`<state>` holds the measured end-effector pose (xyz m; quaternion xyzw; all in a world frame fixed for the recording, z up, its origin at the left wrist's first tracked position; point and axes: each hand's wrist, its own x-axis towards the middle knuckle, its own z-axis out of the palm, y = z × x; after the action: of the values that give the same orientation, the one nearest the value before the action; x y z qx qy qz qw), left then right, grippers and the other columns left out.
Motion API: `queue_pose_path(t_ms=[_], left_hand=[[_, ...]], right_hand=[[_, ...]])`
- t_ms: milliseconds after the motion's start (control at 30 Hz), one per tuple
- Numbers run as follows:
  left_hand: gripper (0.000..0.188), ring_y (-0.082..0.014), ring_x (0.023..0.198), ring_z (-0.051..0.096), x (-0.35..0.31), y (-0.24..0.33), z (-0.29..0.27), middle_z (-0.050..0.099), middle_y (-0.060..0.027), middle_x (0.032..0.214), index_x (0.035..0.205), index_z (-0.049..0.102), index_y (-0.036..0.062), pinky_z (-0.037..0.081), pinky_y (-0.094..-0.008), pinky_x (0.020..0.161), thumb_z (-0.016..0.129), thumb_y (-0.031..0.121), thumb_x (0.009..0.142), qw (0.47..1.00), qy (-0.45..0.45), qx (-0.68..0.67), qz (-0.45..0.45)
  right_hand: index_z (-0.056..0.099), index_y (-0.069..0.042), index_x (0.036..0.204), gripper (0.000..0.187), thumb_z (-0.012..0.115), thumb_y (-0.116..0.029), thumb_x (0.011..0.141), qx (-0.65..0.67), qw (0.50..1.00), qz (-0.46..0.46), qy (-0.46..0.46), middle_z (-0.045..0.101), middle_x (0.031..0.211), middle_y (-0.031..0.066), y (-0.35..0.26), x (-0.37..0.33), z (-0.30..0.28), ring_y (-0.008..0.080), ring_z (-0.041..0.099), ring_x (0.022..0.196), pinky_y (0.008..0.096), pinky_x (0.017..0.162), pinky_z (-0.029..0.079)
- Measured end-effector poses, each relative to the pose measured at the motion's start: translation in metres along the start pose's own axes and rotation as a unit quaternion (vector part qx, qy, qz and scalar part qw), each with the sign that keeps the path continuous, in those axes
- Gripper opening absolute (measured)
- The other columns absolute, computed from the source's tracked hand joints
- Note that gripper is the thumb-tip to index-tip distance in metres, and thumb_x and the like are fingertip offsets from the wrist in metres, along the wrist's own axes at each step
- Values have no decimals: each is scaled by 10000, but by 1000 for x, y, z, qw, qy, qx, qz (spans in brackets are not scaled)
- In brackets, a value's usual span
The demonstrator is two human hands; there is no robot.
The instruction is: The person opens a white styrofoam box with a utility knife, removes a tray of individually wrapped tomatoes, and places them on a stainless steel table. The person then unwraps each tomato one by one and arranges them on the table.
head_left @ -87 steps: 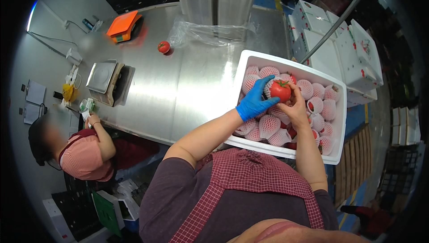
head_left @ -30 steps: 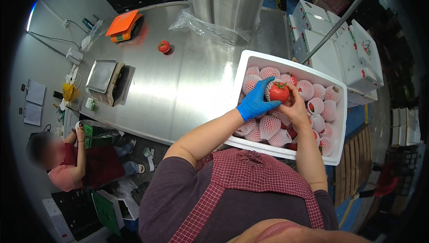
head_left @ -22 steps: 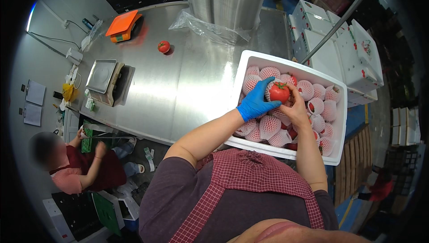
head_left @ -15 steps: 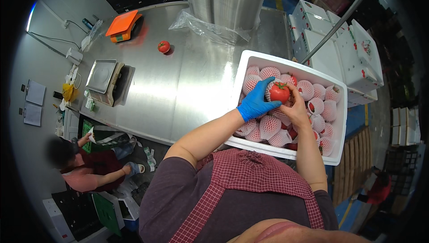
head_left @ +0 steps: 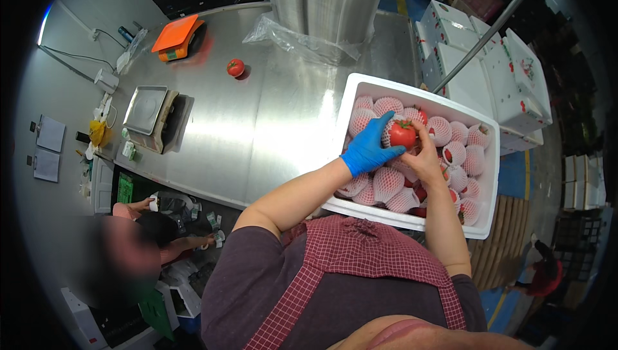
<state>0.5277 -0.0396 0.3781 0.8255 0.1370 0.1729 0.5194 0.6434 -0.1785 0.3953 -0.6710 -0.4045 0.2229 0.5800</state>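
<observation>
A red tomato, its green calyx up, sits partly in a pale pink foam net over the white foam box. Wearing a blue glove, my left hand closes round the tomato's left side. My bare right hand grips its right side with the fingertips. Below and around both hands, the box is packed with netted tomatoes, a few showing red skin through the net openings.
The steel table bears a lone tomato, an orange scale, a scale with a metal pan and stacked clear plastic trays. White boxes are piled right of a slanting metal pole. A co-worker bends at lower left.
My hands and the tomato stay almost still. The co-worker at lower left has bent further and reaches toward the floor. A person at far right has shifted slightly.
</observation>
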Motion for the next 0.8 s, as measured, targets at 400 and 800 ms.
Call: queue_pose_path(t_ms=[400, 800], left_hand=[[617, -321, 980, 597, 104, -1, -190, 562, -192, 1204, 1275, 522, 92, 480, -379, 878, 699, 408, 775, 982, 46, 174, 54], [527, -263, 912, 643, 342, -73, -404, 658, -181, 996, 1093, 596, -37, 510, -353, 813, 737, 345, 760, 890, 417, 87, 163]], right_hand=[[528, -75, 1274, 654, 762, -129, 666, -126, 989, 51, 64, 526, 864, -5, 12, -4, 8, 75, 431, 659, 216, 606, 396], [535, -34, 1247, 530, 706, -114, 752, -185, 972, 72, 128, 560, 918, 25, 20, -1, -1, 104, 493, 715, 248, 655, 430]])
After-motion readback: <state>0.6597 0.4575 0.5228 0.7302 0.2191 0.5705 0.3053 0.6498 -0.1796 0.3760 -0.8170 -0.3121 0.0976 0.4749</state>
